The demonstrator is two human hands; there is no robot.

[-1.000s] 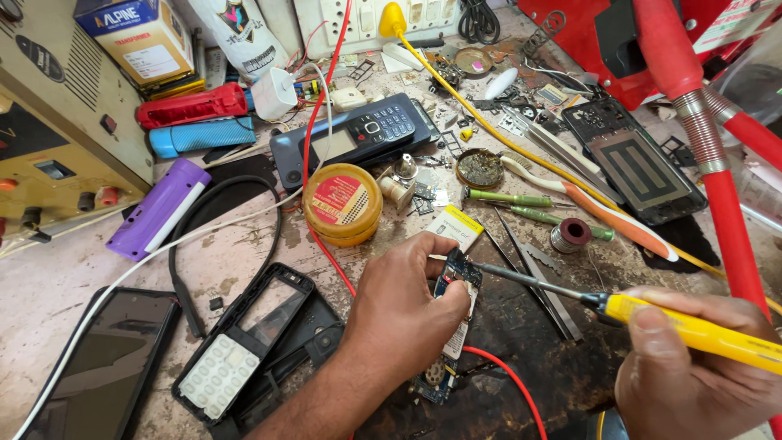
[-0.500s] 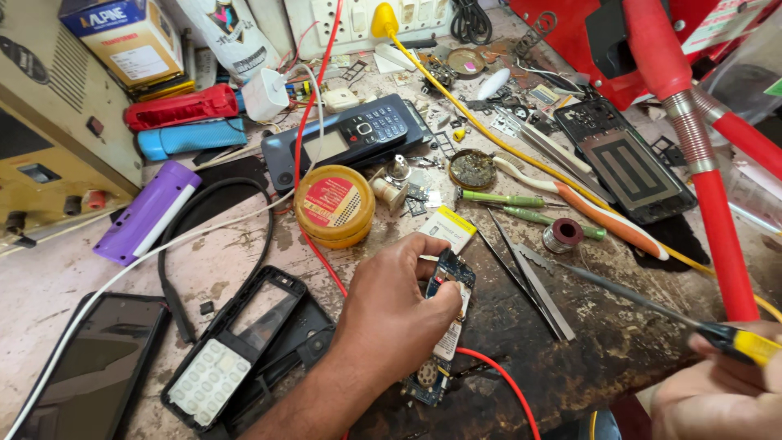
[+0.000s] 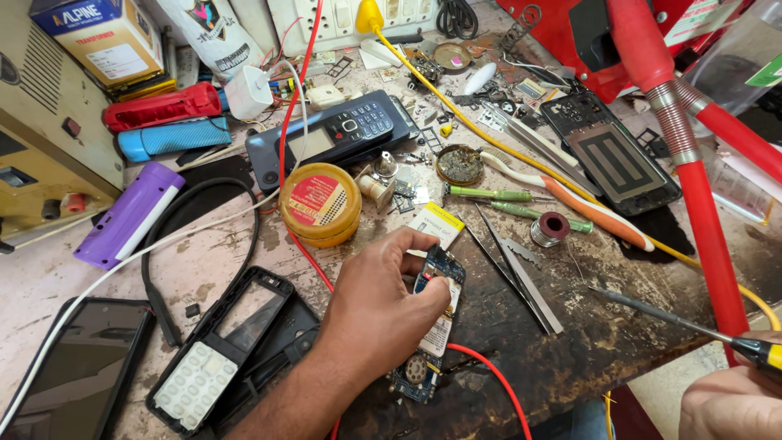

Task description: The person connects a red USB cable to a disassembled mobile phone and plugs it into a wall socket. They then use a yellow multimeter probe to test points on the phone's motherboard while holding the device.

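A: Where is the left hand [image 3: 383,305]?

B: Low in the middle of the desk [image 3: 570,350], lying on a small blue circuit board [image 3: 428,326]; its grip is pressed together on the board's upper end, thumb and fingertips pinching it flat against the dark, stained top; the board's lower end, with a round part on it, shows below the palm near the desk's front edge.

A: And the right hand [image 3: 733,403]?

B: At the bottom right corner, only partly in view; its grip is wrapped round the yellow handle of a screwdriver [image 3: 692,326], whose thin shaft slants up and left, the tip well apart from the board.

A: What lies about them?

B: A red wire [image 3: 489,371] curls past the board; tweezers [image 3: 509,273] lie just right of it; a yellow round tin [image 3: 319,204] stands above the hand; an opened phone housing [image 3: 220,350] with a white keypad lies to the left.
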